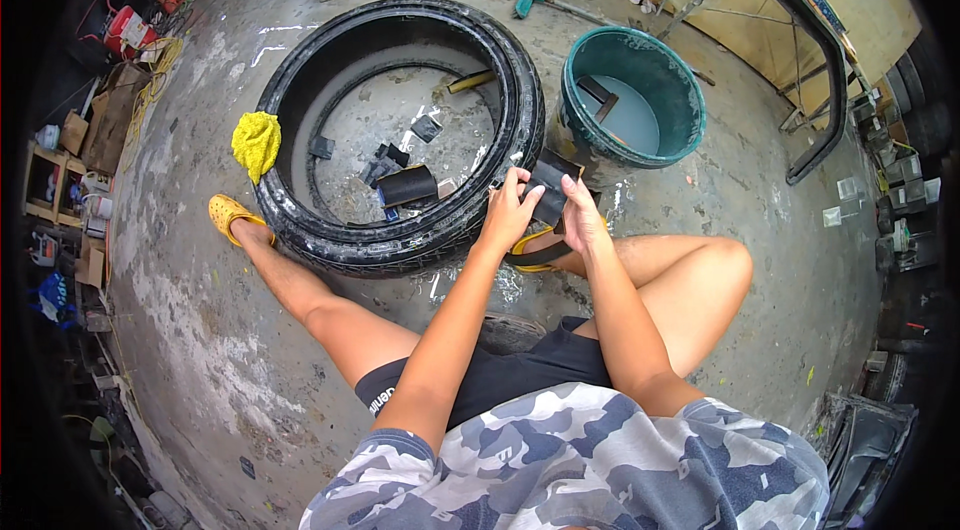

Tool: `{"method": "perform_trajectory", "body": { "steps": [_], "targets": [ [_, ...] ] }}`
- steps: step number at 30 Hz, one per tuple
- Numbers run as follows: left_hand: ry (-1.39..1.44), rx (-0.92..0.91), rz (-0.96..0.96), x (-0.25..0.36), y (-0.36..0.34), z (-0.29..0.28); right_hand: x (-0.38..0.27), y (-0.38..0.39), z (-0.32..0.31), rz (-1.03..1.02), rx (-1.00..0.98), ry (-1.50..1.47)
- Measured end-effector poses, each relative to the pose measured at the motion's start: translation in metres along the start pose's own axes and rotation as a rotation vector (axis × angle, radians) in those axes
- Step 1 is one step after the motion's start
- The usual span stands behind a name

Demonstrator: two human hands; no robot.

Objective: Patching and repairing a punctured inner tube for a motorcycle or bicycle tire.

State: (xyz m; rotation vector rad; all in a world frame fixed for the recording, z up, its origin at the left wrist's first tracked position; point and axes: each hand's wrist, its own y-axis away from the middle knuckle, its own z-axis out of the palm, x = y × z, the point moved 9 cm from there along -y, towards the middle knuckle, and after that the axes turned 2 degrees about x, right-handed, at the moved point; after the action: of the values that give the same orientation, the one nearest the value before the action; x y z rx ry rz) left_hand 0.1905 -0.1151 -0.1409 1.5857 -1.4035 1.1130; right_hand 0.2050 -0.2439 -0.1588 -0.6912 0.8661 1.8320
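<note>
I held a black, sheet-like piece [549,196] up in front of me, off the ground, between my left hand [510,217] and my right hand [583,214]. Its upper part bowed into a curve, with a thin tan line along the top edge; a flatter dark part sat just below, against my thumbs. It tilted slightly. Whether these were one folded piece or two, I could not tell.

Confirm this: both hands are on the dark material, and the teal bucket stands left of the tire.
Not left: the head view shows the teal bucket standing right of the tire. The left hand and right hand are on the dark material.
</note>
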Motion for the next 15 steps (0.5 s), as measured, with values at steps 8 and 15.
{"method": "perform_trajectory", "body": {
  "steps": [8, 15],
  "targets": [
    [0.406, 0.154, -0.151, -0.023, 0.000, -0.032, 0.002, 0.006, -0.031, 0.142, 0.282, 0.162],
    [0.419, 0.152, -0.127, -0.003, 0.007, -0.048, -0.055, 0.030, 0.072, -0.604, 0.002, 1.017]
  ]
}}
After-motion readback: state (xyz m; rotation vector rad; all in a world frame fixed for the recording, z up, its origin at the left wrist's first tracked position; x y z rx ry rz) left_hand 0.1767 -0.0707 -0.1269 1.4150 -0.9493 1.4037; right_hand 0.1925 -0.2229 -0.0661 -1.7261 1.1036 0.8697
